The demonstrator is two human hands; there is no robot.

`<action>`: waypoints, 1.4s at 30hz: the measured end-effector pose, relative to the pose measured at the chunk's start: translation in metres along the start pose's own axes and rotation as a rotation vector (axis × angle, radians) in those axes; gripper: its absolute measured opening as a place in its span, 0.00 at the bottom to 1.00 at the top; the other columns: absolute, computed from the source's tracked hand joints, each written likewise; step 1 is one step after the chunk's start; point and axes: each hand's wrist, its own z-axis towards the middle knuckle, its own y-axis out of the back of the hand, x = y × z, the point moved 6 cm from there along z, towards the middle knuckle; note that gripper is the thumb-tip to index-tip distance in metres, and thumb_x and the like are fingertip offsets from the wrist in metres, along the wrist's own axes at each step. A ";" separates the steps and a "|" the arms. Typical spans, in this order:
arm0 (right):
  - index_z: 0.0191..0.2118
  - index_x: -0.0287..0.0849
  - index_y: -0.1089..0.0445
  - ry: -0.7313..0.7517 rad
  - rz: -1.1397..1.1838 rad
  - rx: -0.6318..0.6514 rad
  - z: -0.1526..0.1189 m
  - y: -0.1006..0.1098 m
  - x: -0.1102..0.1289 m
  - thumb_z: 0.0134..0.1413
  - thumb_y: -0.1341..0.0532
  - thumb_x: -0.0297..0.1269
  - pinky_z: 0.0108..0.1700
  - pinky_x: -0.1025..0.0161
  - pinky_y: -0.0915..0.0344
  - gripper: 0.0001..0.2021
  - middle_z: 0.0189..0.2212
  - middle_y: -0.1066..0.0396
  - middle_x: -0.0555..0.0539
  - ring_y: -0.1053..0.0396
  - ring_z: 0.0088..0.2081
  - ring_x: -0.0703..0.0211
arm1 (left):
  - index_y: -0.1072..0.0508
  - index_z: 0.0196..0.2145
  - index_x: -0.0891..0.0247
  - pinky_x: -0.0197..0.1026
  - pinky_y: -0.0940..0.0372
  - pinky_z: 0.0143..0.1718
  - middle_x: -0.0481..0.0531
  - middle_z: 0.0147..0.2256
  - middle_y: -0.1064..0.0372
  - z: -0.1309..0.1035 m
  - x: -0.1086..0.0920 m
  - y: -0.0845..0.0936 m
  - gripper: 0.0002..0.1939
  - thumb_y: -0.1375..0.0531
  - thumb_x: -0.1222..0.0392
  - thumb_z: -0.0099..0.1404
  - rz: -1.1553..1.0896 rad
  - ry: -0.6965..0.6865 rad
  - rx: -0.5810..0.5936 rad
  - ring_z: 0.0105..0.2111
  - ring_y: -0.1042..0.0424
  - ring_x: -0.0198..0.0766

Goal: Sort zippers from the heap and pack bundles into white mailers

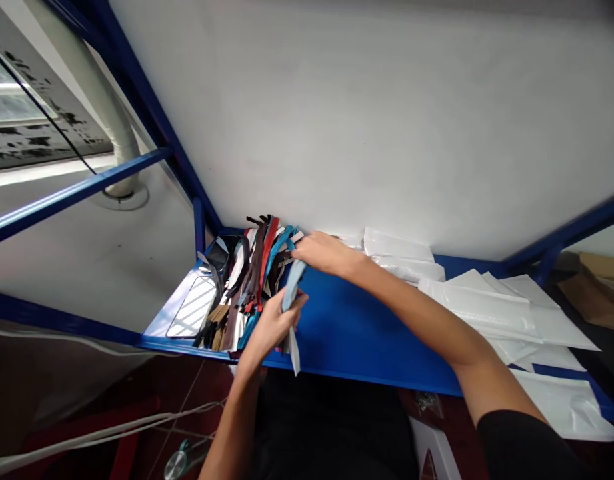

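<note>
My left hand (277,323) is closed around a light grey-blue zipper (291,283), a flat fabric strip; pale strip ends hang below the palm. The upper end of this zipper meets the closed fingers of my right hand (324,252), which is higher up, beside the pile. To the left of both hands lies a heap of zippers (259,267) in black, brown, red, teal, white and tan, mostly running front to back. My left wrist crosses in front of the heap's near right part. The fingertips of my right hand are partly hidden.
The heap lies on a blue shelf (357,327). A phone-like object with a bright, striped surface (193,307) lies left of it, and a dark item (219,253) behind. White padded envelopes (487,310) cover the right side. Blue frame bars (151,120) rise at the left.
</note>
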 end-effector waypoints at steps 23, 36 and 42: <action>0.68 0.36 0.34 -0.794 -0.064 -0.051 -0.212 -0.154 -0.171 0.69 0.40 0.36 0.56 0.45 0.36 0.25 0.60 0.29 0.28 0.29 0.58 0.33 | 0.42 0.75 0.56 0.59 0.50 0.76 0.62 0.74 0.44 0.000 -0.038 0.054 0.33 0.43 0.44 0.79 0.277 -0.545 -0.619 0.75 0.47 0.53; 0.51 0.44 0.21 -0.173 1.080 -0.466 -0.151 -0.087 -0.051 0.71 0.39 0.52 0.57 0.54 0.32 0.18 0.50 0.24 0.43 0.27 0.52 0.49 | 0.69 0.78 0.47 0.53 0.30 0.62 0.68 0.76 0.52 0.045 -0.006 -0.096 0.68 0.27 0.33 0.59 -0.504 -0.315 0.007 0.65 0.30 0.57; 0.68 0.50 0.35 -0.407 1.591 -0.932 -0.166 -0.140 -0.030 0.58 0.41 0.75 0.59 0.44 0.29 0.43 0.61 0.27 0.35 0.27 0.59 0.36 | 0.23 0.53 0.65 0.44 0.29 0.46 0.56 0.46 0.22 0.019 0.004 -0.101 0.33 0.26 0.39 0.59 -0.241 -0.052 0.342 0.47 0.24 0.51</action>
